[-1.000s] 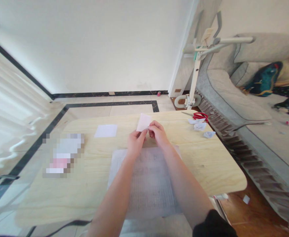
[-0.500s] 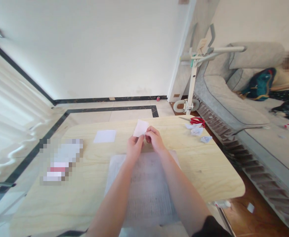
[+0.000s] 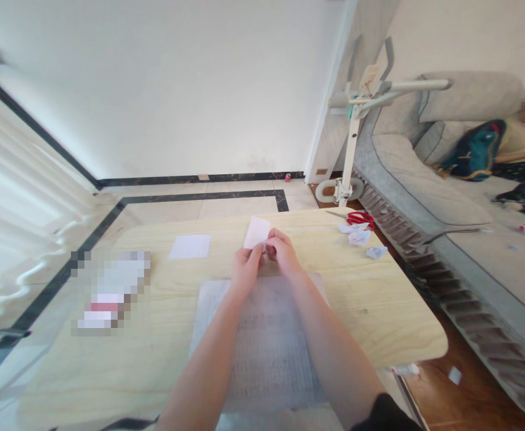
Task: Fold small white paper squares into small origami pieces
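Note:
A small piece of white paper (image 3: 256, 231) is held up between my two hands, above the far part of the table. My left hand (image 3: 246, 263) pinches its lower edge between thumb and fingers. Close beside it, my right hand (image 3: 281, 250) pinches the paper's lower right corner, fingers curled. Under my forearms lies a large printed sheet (image 3: 271, 347) on the wooden table (image 3: 370, 317). Another white paper (image 3: 190, 246) lies flat to the left of my hands.
Red-handled scissors (image 3: 360, 220) and crumpled paper pieces (image 3: 376, 252) lie at the table's far right. A blurred-out object (image 3: 118, 287) is on the left. Beyond the right edge stand a grey sofa (image 3: 442, 191) with a seated person and a white exercise frame (image 3: 351, 143).
The paper between my hands now looks narrower and turned a little more upright. Both hands stay almost in the same place, still pinching it.

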Available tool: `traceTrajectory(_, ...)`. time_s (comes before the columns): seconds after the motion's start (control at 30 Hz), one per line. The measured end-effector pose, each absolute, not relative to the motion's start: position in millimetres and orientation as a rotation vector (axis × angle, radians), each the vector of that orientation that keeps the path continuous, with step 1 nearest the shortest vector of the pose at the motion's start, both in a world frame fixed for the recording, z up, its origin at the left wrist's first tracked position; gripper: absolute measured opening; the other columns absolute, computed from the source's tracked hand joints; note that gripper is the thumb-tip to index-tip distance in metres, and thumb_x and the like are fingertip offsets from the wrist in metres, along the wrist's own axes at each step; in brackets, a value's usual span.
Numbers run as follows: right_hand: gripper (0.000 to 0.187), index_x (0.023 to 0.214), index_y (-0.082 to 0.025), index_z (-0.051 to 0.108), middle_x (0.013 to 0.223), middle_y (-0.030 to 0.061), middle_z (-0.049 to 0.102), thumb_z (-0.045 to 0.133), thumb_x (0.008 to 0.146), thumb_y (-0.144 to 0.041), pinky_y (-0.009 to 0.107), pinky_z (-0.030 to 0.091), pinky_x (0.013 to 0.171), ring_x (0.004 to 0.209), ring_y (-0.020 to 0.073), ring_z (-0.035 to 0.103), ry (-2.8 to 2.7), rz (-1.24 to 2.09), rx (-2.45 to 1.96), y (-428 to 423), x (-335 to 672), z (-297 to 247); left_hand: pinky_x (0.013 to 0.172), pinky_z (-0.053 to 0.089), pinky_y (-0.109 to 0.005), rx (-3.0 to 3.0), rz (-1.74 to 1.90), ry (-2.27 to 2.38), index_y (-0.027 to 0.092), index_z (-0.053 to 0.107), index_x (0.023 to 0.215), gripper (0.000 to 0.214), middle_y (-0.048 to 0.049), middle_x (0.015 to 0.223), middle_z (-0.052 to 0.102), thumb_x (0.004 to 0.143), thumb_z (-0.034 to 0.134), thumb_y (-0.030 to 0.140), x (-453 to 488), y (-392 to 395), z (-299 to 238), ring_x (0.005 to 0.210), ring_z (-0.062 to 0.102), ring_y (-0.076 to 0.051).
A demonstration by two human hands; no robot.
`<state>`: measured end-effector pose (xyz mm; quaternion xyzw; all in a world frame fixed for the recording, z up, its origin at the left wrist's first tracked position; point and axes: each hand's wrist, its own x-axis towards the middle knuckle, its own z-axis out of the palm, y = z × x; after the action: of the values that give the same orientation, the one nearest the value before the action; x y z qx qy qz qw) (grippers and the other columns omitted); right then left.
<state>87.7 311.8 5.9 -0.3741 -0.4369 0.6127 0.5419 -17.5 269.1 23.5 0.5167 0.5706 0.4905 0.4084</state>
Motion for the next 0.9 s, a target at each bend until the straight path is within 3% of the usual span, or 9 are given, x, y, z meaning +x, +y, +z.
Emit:
traceTrajectory(0.7,0.020,0.051,-0.022,0.036,0.040,-0.0076,0.032,0.048,0.067,-0.024,0.023,0.016,0.039,0.037,0.0078,0.026,-1.026,1.379,-0.926,310.6,86.3,10.4,0.047,0.031,-0.023,1.168,1.239,1.386,0.016,0.049,0.043,0.040,0.0018,0.042,0.045,0.077,0.052,0.037,-14.6,268.8,25.5,0.044,0.042,-0.009)
traceTrajectory(0.9,0.013,0.056,-0.022,0.040,0.042,-0.0080,0.034,0.047,0.066,-0.024,0.023,0.017,0.040,0.038,0.0083,0.027,-1.079,1.365,-0.919,308.9,89.0,11.6,0.047,0.030,-0.023,1.159,1.272,1.391,0.017,0.044,0.040,0.042,0.0036,0.040,0.038,0.076,0.053,0.037,-14.4,267.4,29.0,0.042,0.038,-0.008)
